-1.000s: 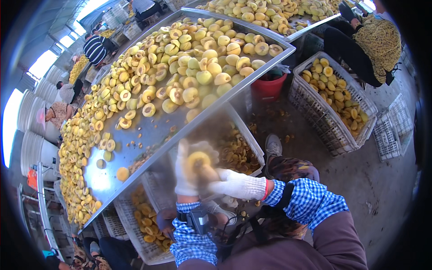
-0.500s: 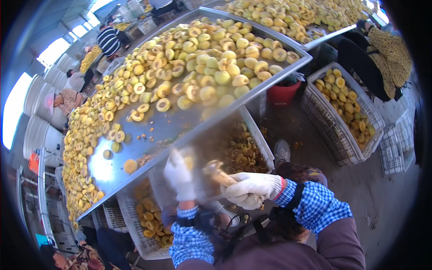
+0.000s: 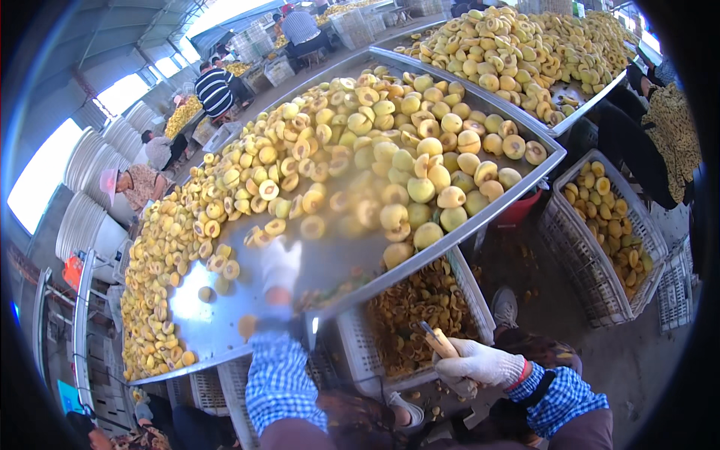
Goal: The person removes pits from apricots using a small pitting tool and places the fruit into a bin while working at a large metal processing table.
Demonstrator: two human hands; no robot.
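Note:
My left hand point(image 3: 279, 266), in a white glove, reaches over the metal tray table point(image 3: 247, 289) beside the heaped yellow stone fruit point(image 3: 300, 142), much of it halved. Motion smears its fingers, so whether it grips anything is unclear. Lower right, my gloved right hand point(image 3: 478, 366) is closed around a wooden-handled pitting knife point(image 3: 441, 343). The tool's short metal tip points up and left. Under it, in front of the table, a white plastic crate point(image 3: 486, 306) holds dark yellow fruit pieces point(image 3: 427, 311).
A second fruit table point(image 3: 559, 129) adjoins at the far right. Beside my right side stands a white crate point(image 3: 592, 259) of fruit, with a red bucket point(image 3: 517, 211) nearby. A person in a patterned top point(image 3: 671, 127) sits right; others work at the back left near stacked white tubs point(image 3: 94, 161).
My left hand has moved from in front of the table to over its surface. My right hand has lowered rightward, still holding the knife. The view has shifted, showing more of the room.

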